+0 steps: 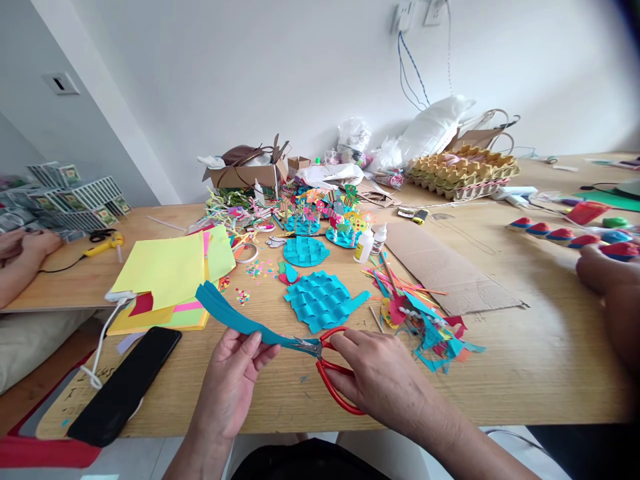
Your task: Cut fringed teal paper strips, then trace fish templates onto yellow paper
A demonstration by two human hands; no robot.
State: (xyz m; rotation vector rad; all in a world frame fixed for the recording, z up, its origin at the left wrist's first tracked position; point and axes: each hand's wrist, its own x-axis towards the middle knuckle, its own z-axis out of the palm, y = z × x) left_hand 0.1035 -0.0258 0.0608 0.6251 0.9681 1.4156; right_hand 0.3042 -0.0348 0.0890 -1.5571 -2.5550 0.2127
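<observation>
Between thumb and fingers, my left hand (239,370) pinches a stack of long blue paper strips (225,317), which curves up to the left. My right hand (377,367) grips red-handled scissors (333,395) by the loops. The scissor blades lie along the right end of the strips. Just beyond the scissors rests a woven blue paper piece (320,300) with one strip sticking out to the right. Behind it is a smaller round blue woven piece (305,251). Coloured paper scraps (440,337) are heaped to the right.
Yellow paper sheets (160,270) and a black phone (127,387) with a white cable lie left. Two glue bottles (364,245) stand ahead, near flat cardboard (440,267). Egg trays (463,170) are stacked behind. Another person's hand (597,267) is at right; someone's hands (37,245) rest at left.
</observation>
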